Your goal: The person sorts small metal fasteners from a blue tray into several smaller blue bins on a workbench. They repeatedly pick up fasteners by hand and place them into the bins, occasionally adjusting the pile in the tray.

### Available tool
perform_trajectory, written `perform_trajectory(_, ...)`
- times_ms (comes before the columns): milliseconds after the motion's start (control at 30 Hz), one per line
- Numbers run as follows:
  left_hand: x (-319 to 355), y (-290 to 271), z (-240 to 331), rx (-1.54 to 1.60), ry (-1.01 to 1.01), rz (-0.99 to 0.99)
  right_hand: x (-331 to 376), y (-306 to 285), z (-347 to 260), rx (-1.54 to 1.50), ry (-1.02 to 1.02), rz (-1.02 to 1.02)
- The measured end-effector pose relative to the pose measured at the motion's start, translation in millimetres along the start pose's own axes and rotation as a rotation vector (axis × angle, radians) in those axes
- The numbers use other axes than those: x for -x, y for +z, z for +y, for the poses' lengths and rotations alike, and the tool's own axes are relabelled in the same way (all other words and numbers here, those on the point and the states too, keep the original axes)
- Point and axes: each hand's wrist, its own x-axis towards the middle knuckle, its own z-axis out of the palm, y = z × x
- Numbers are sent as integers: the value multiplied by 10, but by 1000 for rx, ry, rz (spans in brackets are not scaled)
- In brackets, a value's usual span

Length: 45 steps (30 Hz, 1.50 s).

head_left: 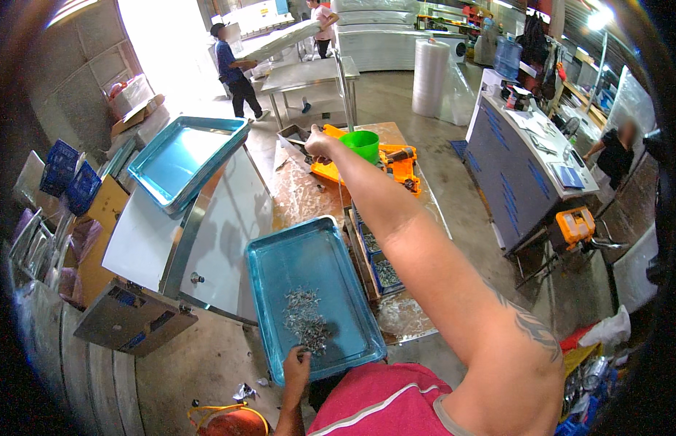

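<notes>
A blue rectangular tray (352, 320) lies in front of me, its near end against my body. On its bottom is a loose pile of small thin metal pieces (305, 316), probably rivets or screws. My left hand (297, 367) is at the tray's near left edge, fingers bent together beside the pile; what they pinch is too small to name. Stretched far forward, my right hand (320, 143) is closed above a small open box (294, 136) at the table's far end. Its grip is hidden. Just right of it stands a green bucket (362, 145).
Orange tool cases (405, 166) lie on the worn table (301, 189). Bins of small metal parts (385, 272) sit beneath my right forearm. Another blue tray (185, 160) rests at left on a white panel. Two people (232, 69) carry a wrapped panel beyond; another person is at right.
</notes>
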Motion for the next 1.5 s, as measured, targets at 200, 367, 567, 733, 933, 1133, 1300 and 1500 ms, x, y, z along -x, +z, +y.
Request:
perform_trajectory(200, 76, 48, 3, -4, -46, -19, 63, -15, 74, -2, -97, -42)
perform_trajectory(367, 162, 117, -84, -25, -66, -37, 148, 30, 134, 73, -246, 150)
perform_trajectory(567, 236, 186, -172, -19, -89, -157, 241, -94, 77, -107, 1, -173)
perform_trajectory(733, 223, 193, -115, -63, -109, -210, 170, -1, 145, 49, -165, 1)
perform_trajectory(933, 215, 152, 39, -80, -128, -217, 36, 115, 220, 84, -233, 188)
perform_trajectory(1133, 205, 133, -11, -115, -110, -235, -142, 97, 170, 44, -89, 45)
perform_trajectory(1300, 190, 159, -89, -115, -77, -231, -218, 96, 195, 112, -161, 44)
perform_trajectory(1500, 106, 136, -70, -104, -73, -224, 42, -6, 167, 254, -237, 178)
